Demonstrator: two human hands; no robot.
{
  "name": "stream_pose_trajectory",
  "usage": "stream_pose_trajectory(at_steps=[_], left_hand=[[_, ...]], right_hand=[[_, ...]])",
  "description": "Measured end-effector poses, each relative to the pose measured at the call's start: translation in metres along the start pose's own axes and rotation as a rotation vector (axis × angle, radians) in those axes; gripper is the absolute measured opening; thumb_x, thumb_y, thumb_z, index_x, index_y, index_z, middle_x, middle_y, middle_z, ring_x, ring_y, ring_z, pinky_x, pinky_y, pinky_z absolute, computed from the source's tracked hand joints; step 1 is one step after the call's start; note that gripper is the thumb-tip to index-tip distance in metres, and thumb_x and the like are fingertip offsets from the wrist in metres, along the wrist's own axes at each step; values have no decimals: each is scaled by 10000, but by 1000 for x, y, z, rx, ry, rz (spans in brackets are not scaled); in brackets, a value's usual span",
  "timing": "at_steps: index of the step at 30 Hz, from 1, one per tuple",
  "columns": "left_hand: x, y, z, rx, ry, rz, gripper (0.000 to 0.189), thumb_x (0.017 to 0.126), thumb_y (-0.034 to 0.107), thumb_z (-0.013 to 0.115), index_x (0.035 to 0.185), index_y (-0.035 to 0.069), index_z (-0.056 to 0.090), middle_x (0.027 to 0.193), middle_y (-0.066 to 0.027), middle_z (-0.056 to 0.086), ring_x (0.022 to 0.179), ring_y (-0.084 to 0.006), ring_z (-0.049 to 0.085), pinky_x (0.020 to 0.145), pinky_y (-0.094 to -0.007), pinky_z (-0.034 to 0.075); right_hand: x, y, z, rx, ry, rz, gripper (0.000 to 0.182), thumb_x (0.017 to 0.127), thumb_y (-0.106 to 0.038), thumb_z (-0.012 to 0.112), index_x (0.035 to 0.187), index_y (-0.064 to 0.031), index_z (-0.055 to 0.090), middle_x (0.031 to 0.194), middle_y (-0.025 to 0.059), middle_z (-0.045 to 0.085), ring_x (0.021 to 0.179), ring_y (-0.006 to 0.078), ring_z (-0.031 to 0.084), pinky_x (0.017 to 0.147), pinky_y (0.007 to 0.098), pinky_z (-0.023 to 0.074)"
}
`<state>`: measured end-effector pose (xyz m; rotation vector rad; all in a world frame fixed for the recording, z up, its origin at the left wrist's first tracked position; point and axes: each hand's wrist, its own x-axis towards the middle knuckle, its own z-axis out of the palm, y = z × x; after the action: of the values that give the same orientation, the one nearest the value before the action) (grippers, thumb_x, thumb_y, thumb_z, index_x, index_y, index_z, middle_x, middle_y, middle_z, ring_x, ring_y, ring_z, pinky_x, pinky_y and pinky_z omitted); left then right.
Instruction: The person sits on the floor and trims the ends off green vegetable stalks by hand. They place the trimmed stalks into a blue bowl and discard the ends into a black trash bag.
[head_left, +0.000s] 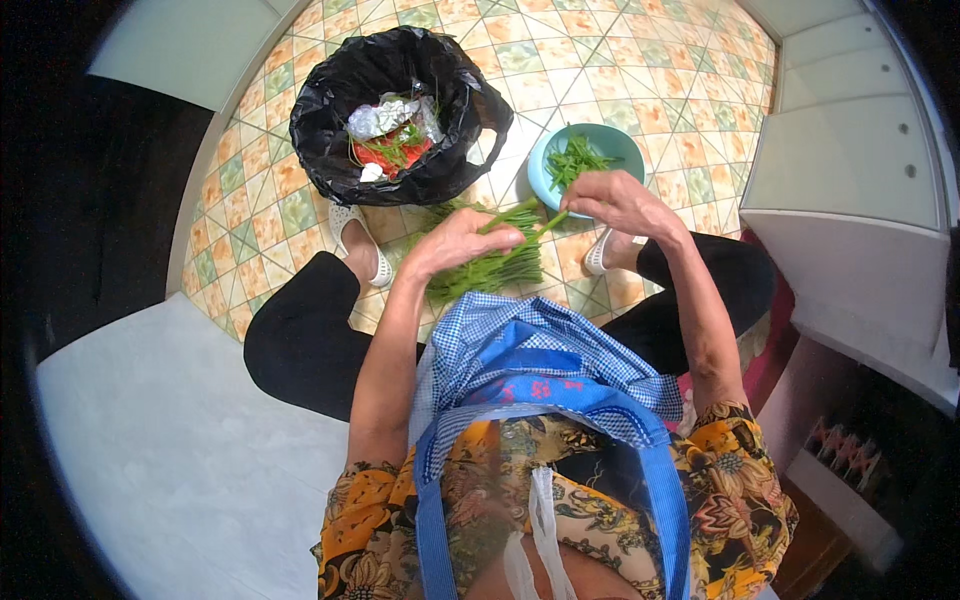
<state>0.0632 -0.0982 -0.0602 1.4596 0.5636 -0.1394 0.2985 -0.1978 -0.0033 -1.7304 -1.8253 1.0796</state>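
My left hand (466, 241) grips thin green vegetable stalks (512, 215), its thumb lying along them. My right hand (622, 201) pinches the end of one stalk (553, 222) between thumb and fingertips, over the near rim of a light-blue plastic basin (631, 150). Short green pieces (576, 159) lie in that basin. Below my hands, a bundle of long green stalks (525, 264) with feathery leaves rests on the floor, partly covered by my left hand and forearm.
A bin lined with a black plastic bag (322, 142) stands beyond my left hand, with crumpled wrappers (384, 118) and green scraps inside. Patterned tiles (525, 56) cover the floor. White cabinets (844, 161) rise at the right. My white shoes (598, 253) flank the bundle.
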Motion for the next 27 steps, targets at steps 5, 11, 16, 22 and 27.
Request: stream_pose_trajectory(at_steps=[5, 11, 16, 22, 27], left_hand=[[0, -5, 5, -128, -8, 16, 218, 767, 250, 638, 766, 33, 657, 601, 38, 518, 559, -43, 444, 511, -204, 339], [-5, -4, -6, -250, 3, 11, 175, 768, 196, 617, 757, 26, 655, 594, 30, 522, 534, -49, 428, 495, -197, 319], [1, -16, -6, -342, 115, 41, 182, 783, 187, 603, 795, 11, 649, 641, 19, 544, 564, -44, 435, 501, -183, 320], [12, -12, 9, -583, 204, 41, 196, 797, 191, 610, 802, -4, 633, 683, 12, 559, 563, -44, 428, 510, -177, 332], [2, -2, 3, -620, 254, 33, 215, 795, 230, 624, 825, 17, 624, 694, 32, 534, 565, -34, 407, 514, -160, 315]], right_hand=[[12, -1, -4, -257, 116, -48, 138, 807, -171, 540, 852, -72, 626, 787, 82, 591, 716, 262, 571, 642, 355, 442], [15, -4, 15, -648, 67, -291, 75, 736, -170, 607, 789, -117, 599, 803, 20, 555, 878, 184, 494, 704, 331, 400], [26, 6, 47, -290, 326, -76, 108, 730, -122, 549, 664, -37, 537, 654, 93, 475, 616, 258, 500, 580, 369, 410], [60, 14, 88, 662, 620, 443, 138, 738, -121, 510, 648, -33, 567, 608, 13, 473, 547, 113, 445, 478, 281, 351], [76, 12, 98, 1177, 659, 388, 103, 726, -79, 538, 633, -35, 533, 612, 13, 462, 543, 124, 451, 489, 303, 358]])
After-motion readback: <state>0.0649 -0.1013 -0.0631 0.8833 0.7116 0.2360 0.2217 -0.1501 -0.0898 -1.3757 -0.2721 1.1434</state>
